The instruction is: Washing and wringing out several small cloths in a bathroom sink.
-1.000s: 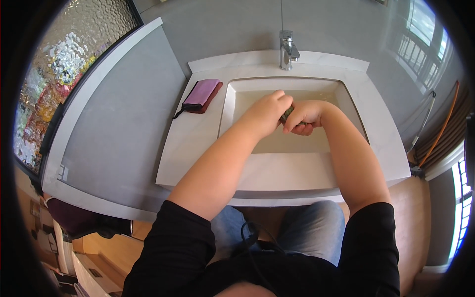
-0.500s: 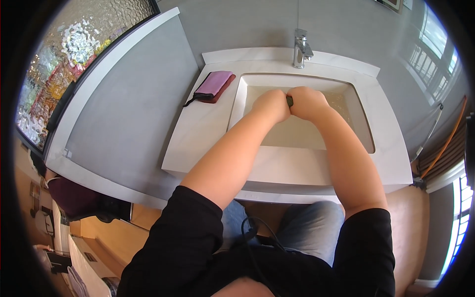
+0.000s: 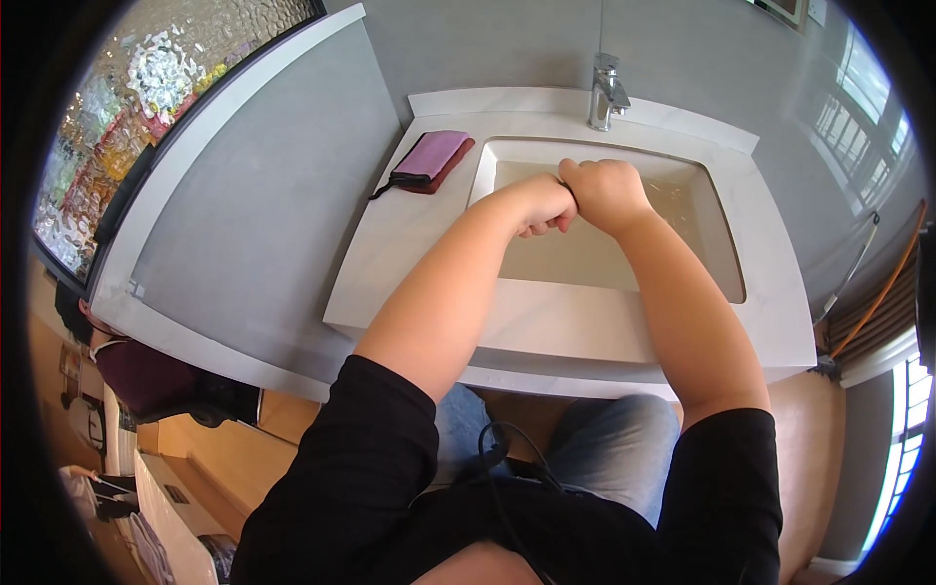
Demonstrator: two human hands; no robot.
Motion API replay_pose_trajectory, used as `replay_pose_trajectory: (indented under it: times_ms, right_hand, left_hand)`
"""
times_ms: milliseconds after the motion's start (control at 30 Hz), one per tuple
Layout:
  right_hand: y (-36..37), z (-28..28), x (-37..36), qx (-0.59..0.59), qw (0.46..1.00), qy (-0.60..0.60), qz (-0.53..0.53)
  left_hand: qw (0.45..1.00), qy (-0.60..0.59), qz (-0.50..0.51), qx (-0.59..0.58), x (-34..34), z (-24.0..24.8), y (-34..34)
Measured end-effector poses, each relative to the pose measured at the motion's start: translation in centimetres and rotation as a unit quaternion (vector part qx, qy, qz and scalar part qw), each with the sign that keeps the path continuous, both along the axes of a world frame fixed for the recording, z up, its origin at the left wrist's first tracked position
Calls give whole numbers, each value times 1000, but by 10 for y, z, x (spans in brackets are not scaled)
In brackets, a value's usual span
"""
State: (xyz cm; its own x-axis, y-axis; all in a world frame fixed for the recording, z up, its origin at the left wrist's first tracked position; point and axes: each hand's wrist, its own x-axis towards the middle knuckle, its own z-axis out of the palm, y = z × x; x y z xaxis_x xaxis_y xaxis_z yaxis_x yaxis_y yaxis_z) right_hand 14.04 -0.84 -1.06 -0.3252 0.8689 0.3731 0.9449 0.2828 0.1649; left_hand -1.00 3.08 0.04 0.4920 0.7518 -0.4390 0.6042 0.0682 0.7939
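Both my hands are closed and pressed together above the basin (image 3: 717,210), which holds cloudy water (image 3: 565,258). My left hand (image 3: 544,203) is turned so that its curled fingers show from below. Against it sits my right hand (image 3: 606,195), a fist, slightly farther from me. A thin dark sliver (image 3: 565,184) shows between the two hands. Whatever they grip is otherwise hidden, and its kind cannot be made out.
Behind the basin stands a chrome faucet (image 3: 604,96). A folded purple cloth (image 3: 432,156) with black trim and a strap lies over a dark red one (image 3: 455,173) on the white counter (image 3: 390,263), left of the basin. A grey partition (image 3: 263,195) rises farther left.
My hands have twisted against each other; the left has rolled so its fingers show. The dark green piece seen between them is now nearly covered. The view has shifted slightly.
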Motion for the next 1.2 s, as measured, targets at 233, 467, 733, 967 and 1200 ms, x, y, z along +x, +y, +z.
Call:
replay_pose_trajectory:
  times_ms: [233,467,733,967,1200]
  right_hand:
    - [-2,-2,2,67,997,-3,49]
    - [2,-5,29,-101,951,284,-65]
    - [3,7,67,-542,552,633,-10]
    - [1,3,57,-710,474,517,62]
    - [-2,20,26,-572,726,373,-79]
  left_hand:
    - [990,-103,-9,-98,-11,1,1]
    - [936,-58,4,347,3,-12,-23]
    - [769,-126,-193,596,6,-15,-22]
    - [824,-96,-207,519,11,-22,-12]
    - [821,130,-126,542,18,-19,-20]
